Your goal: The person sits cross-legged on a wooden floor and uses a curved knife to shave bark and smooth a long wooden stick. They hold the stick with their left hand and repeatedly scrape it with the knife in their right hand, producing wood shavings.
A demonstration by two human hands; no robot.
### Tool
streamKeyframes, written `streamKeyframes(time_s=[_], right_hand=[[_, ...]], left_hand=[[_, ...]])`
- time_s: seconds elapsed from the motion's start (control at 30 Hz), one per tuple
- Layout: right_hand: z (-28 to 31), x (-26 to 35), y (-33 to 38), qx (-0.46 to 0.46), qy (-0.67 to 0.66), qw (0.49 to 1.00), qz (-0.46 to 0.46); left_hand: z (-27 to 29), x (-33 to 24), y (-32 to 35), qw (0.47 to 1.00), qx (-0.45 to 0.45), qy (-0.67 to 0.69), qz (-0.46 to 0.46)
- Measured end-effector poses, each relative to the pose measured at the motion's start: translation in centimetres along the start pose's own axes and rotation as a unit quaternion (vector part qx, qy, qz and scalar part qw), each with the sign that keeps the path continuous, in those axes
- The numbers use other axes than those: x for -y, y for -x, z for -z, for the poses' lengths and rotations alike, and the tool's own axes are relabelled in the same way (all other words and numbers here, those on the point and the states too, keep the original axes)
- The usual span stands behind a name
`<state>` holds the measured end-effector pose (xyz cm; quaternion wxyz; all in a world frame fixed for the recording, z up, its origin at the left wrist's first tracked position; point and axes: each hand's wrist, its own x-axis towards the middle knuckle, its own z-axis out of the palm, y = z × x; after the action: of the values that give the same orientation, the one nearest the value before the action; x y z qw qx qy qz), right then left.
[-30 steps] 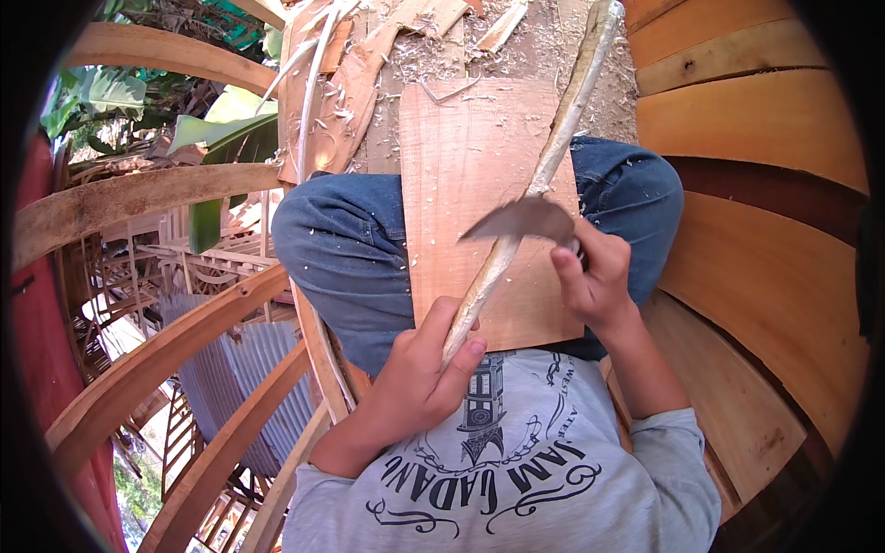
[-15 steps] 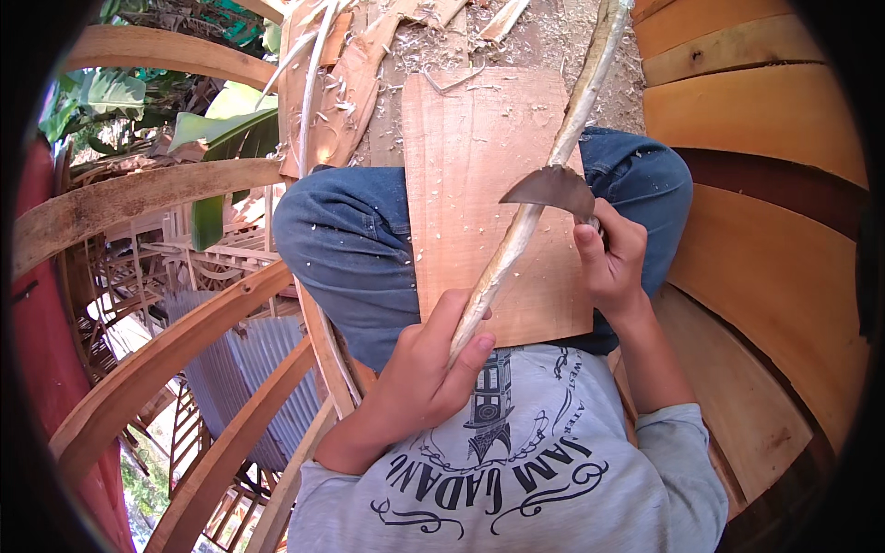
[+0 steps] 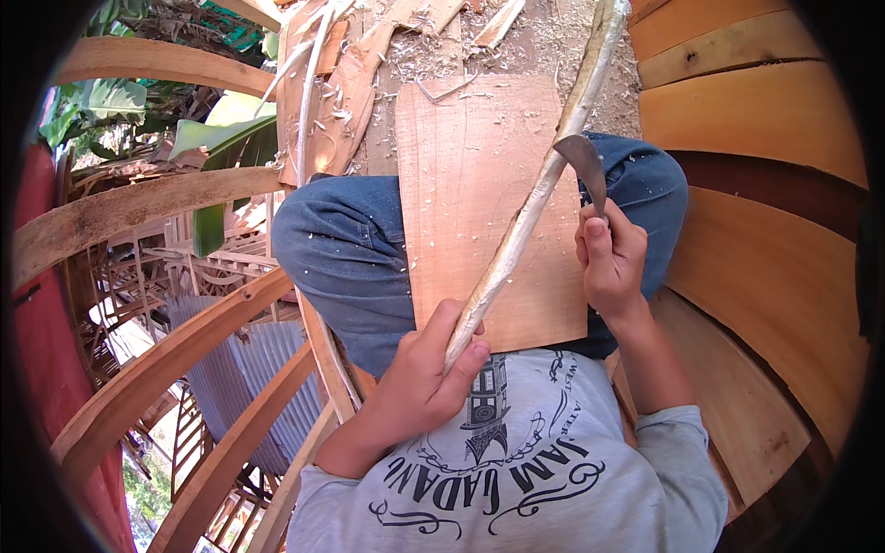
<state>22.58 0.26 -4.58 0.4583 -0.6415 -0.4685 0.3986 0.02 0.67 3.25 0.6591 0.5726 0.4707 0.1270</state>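
My left hand [image 3: 426, 373] is closed round the near end of a long, pale, partly peeled stick [image 3: 524, 230], which slants up and away to the right over my lap. In my right hand [image 3: 612, 256] is a knife with a curved, dark blade [image 3: 584, 166]; its handle is mostly hidden in my fist. The blade points upward, and its tip lies at the right side of the stick; whether it touches, I cannot tell. Under the stick a flat wooden board [image 3: 461, 175] rests across my legs, with small pale shavings on it.
Wood strips [image 3: 355, 101] and scattered shavings lie on the floor beyond my knees. Curved wooden ribs [image 3: 175, 346] stand at the left, with corrugated metal sheet [image 3: 249, 369] below and a banana leaf [image 3: 226, 138] beyond. Overlapping planks [image 3: 756, 249] wall in the right side.
The knife blade has turned from lying across the stick, tip leftward, to pointing upward at its right side. My left hand keeps its hold.
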Motion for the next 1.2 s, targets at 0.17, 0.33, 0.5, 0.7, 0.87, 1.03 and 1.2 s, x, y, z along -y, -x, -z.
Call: streamKeyframes(time_s=[0.17,0.33,0.5,0.7,0.87,1.03,1.2], right_hand=[[0.0,0.9,1.0,0.062,0.056,0.984,0.160],[0.9,1.4,0.5,0.062,0.094,0.983,0.144],[0.0,1.3,0.6,0.052,0.098,0.987,0.116],[0.2,0.4,0.1,0.009,0.057,0.997,0.054],[-0.2,1.3,0.5,0.104,0.153,0.964,0.193],[-1.1,1.3,1.0,0.126,0.140,0.950,0.251],[-0.9,1.2,0.0,0.092,0.158,0.964,0.192]], left_hand=[[0.1,0.2,0.1,0.999,0.003,-0.046,-0.023],[0.0,1.5,0.7,0.990,-0.061,-0.124,-0.034],[0.7,1.6,0.8,0.984,-0.086,-0.152,-0.042],[1.8,2.0,1.8,0.993,-0.047,-0.105,-0.032],[1.4,1.9,1.4,0.992,-0.072,-0.090,-0.047],[2.0,2.1,1.2,0.993,-0.024,-0.103,-0.048],[2.5,1.8,0.9,0.997,0.003,-0.071,-0.005]])
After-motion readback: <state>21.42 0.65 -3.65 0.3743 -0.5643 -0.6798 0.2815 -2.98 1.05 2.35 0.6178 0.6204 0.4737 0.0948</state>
